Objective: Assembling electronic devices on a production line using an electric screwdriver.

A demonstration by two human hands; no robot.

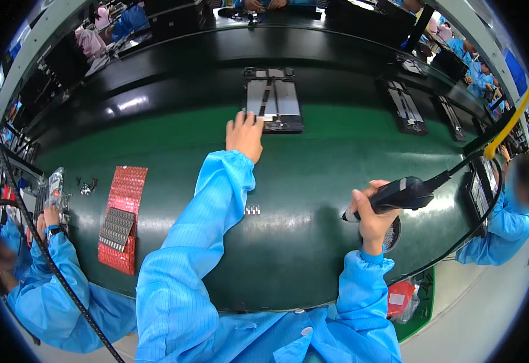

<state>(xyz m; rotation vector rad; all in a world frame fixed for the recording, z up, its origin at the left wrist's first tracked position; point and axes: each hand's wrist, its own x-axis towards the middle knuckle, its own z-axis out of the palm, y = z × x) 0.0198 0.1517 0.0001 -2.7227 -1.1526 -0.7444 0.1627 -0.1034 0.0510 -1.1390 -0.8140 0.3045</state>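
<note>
My left hand (pixel 244 138) reaches forward with its fingers stretched out, the fingertips at the near left corner of an opened tablet-like device (pixel 284 97). That device has silver panels in a black frame and a dark strip down its middle. My right hand (pixel 373 221) is wrapped round a black electric screwdriver (pixel 400 193), whose tip points left above the mat; its cable runs up to the right. Below that hand, a round dish (pixel 392 235) is partly hidden by it. Several small silver pieces (pixel 252 210) lie between my arms.
A red bubble-wrap bag (pixel 126 190) lies left on the green mat (pixel 288 254), with a sheet of small parts (pixel 117 228) on it. Similar devices (pixel 406 107) lie at the far right. Co-workers sit on both sides. A green bin (pixel 423 311) stands below the right table edge.
</note>
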